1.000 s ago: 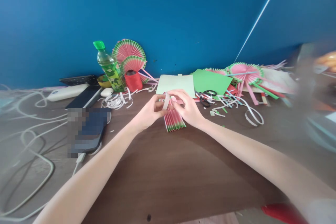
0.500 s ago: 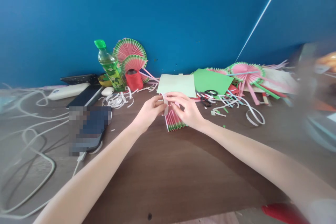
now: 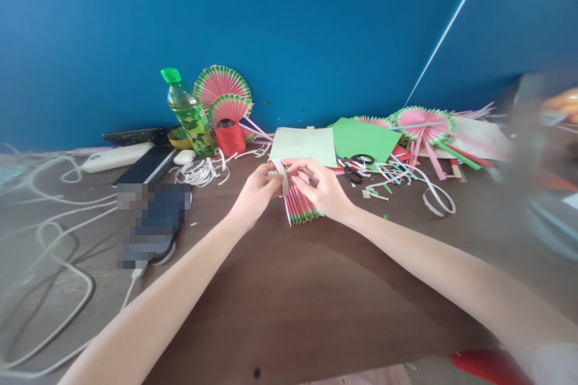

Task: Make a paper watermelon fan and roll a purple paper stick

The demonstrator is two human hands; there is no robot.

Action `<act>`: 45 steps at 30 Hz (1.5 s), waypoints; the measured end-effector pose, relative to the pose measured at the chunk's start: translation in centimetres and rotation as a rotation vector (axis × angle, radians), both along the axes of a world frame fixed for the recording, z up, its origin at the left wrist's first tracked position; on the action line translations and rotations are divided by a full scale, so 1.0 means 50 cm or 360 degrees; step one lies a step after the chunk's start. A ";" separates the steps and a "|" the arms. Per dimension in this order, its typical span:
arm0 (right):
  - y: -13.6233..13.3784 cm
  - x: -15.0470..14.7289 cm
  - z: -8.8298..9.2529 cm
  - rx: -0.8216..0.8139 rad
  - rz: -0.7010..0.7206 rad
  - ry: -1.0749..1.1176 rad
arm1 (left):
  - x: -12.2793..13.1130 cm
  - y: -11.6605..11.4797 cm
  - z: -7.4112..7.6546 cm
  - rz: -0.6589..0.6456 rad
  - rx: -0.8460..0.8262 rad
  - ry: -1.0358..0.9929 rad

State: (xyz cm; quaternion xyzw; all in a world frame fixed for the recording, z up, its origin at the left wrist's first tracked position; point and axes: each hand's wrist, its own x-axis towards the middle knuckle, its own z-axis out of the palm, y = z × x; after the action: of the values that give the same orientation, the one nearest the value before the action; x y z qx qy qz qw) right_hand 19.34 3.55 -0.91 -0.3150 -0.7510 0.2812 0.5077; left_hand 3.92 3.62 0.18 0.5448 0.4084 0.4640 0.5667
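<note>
My left hand is closed around the near side of a narrow white roll of tape, with fingers and thumb pinching it upright. Against the roll's right side, my right hand has its fingers bent and the fingertips at the tape; what exactly they pinch is partly hidden. Below both hands a pleated pink paper piece with green edges lies on the table, its upper part covered by my right hand.
Behind my hands lie a pale green sheet, a green sheet and black scissors. White strips and pleated fans are at right. A bottle, red spool, phone and cables stand or lie at left.
The roll of tape has turned slightly, showing more of its ring. My right fingers have bent a little more and shifted. The pleated paper has barely moved.
</note>
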 end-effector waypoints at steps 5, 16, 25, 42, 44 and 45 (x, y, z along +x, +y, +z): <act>0.002 -0.002 0.003 0.0131 -0.0137 -0.0101 | 0.001 0.000 -0.005 0.0031 0.0176 0.0201; 0.007 -0.002 0.004 0.0071 -0.0155 -0.0027 | 0.004 -0.008 -0.004 0.0032 0.0272 0.0371; 0.001 -0.002 0.004 0.0182 -0.0234 -0.0137 | 0.010 -0.017 -0.005 0.0080 0.0335 0.0398; -0.003 -0.003 0.000 0.0420 -0.0151 -0.0223 | 0.023 -0.020 0.007 0.0049 -0.0043 -0.0164; -0.006 -0.003 0.003 0.0422 -0.0132 -0.0215 | 0.020 -0.017 0.012 0.0054 -0.0063 -0.0195; -0.006 -0.003 0.003 0.0412 -0.0134 -0.0196 | 0.018 -0.016 0.015 0.0046 -0.0071 -0.0209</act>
State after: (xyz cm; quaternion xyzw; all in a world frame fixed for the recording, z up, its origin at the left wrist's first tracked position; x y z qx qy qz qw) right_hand 19.16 3.23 -0.74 -0.2947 -0.7968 0.1408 0.5084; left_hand 4.83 2.83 0.92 0.4946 0.3884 0.4976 0.5975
